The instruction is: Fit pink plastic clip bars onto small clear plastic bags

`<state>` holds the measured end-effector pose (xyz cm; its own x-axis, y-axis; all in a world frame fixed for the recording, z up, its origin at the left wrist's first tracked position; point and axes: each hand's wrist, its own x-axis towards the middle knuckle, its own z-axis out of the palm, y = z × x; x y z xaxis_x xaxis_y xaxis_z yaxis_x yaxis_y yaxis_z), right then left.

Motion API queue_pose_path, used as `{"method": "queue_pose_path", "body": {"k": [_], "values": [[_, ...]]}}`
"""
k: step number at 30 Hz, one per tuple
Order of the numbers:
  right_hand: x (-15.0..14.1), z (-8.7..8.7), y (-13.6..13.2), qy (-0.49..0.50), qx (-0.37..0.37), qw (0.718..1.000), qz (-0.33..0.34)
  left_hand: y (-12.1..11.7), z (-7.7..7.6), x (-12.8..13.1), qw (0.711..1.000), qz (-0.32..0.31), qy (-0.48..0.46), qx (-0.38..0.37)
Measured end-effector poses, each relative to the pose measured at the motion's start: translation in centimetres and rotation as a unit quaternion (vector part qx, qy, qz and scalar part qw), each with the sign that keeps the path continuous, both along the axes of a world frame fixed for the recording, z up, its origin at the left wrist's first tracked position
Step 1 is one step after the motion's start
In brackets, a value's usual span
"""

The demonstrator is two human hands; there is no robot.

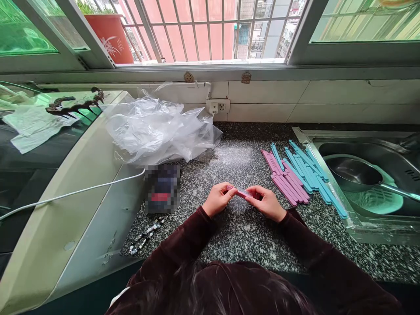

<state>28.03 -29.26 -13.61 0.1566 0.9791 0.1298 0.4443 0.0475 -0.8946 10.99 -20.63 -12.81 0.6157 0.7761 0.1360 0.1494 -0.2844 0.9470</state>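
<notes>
Over the speckled granite counter [243,227], my left hand [218,199] and my right hand [266,203] pinch the two ends of a pink clip stick [242,192] between them. Both hands have their fingers closed on it. To the right lies a pile of pink clip sticks [285,181], and beside it a row of blue clip sticks [310,173] reaches toward the sink edge. My dark red sleeves fill the bottom of the view.
A crumpled clear plastic bag [157,129] sits at the back left. A dark blurred packet [162,188] and a string of beads [146,234] lie left of my hands. A stove [49,183] with a white cable stands left. The sink [367,144] holds a steel bowl and green colander.
</notes>
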Motion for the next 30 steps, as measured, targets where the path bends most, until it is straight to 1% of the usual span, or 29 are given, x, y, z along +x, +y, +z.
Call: {"method": "queue_pose_path", "body": {"k": [6, 9, 11, 13, 16, 19, 21, 25, 28, 30], "values": [[0.0, -0.3, 0.2, -0.025, 0.011, 1.000, 0.002, 0.3, 0.1, 0.0, 1.000, -0.002, 0.005, -0.002], [0.0, -0.6, 0.2, -0.060, 0.035, 0.998, 0.003, 0.3, 0.0, 0.1, 1.000, 0.005, -0.001, 0.002], [0.1, -0.8, 0.2, -0.092, 0.060, 0.994, 0.007, 0.4, -0.2, 0.2, 1.000, 0.016, -0.009, -0.010], [0.1, -0.8, 0.3, -0.138, 0.092, 0.986, 0.015, 0.4, -0.6, 0.4, 0.999, 0.032, -0.017, -0.035], [0.1, -0.8, 0.2, -0.220, 0.137, 0.966, 0.020, 0.4, -1.1, 0.5, 0.995, 0.052, -0.032, -0.073], [0.1, -0.8, 0.2, -0.276, 0.161, 0.947, 0.008, 0.4, -1.5, 0.6, 0.994, 0.059, -0.043, -0.087], [0.0, -0.9, 0.3, -0.289, 0.171, 0.942, -0.008, 0.3, -1.6, 0.7, 0.995, 0.056, -0.041, -0.076], [0.0, -1.0, 0.7, -0.274, 0.179, 0.943, -0.055, 0.0, -1.7, 1.1, 0.999, 0.039, -0.011, -0.018], [0.0, -1.0, 0.8, -0.266, 0.164, 0.946, -0.083, -0.3, -1.8, 1.3, 0.999, 0.037, 0.013, 0.010], [-0.1, -1.1, 0.7, -0.266, 0.140, 0.949, -0.101, -0.4, -1.8, 1.3, 0.998, 0.054, 0.022, 0.001]]}}
